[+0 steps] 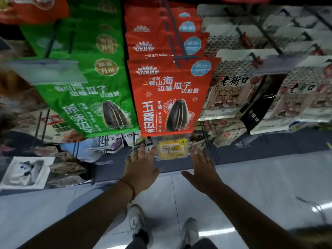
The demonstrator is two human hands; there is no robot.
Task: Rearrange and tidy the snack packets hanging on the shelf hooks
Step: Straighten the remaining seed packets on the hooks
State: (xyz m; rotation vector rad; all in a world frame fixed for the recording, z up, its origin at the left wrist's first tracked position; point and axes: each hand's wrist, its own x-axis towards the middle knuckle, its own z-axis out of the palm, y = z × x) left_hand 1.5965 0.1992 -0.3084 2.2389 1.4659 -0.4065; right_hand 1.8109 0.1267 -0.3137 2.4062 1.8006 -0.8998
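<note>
Both hands reach toward a small yellow packet (pixel 171 149) hanging low on the rack at 12 o'clock from them, just below the front red sunflower-seed packet (pixel 169 97). The left hand (pixel 141 170) has its fingers spread straight at the packet's 9 o'clock edge, its grip released. The right hand (pixel 202 170) is likewise flat and released at the 3 o'clock edge. Green seed packets (pixel 93 97) hang at 9 o'clock of the red ones, pale printed packets (pixel 231 90) at 3 o'clock.

We read "MAOKE" and "五香瓜子" on the red packet (pixel 168 97); "Dove" on pouches (pixel 111 142) below; "老街口" on pale packets (pixel 231 87).
</note>
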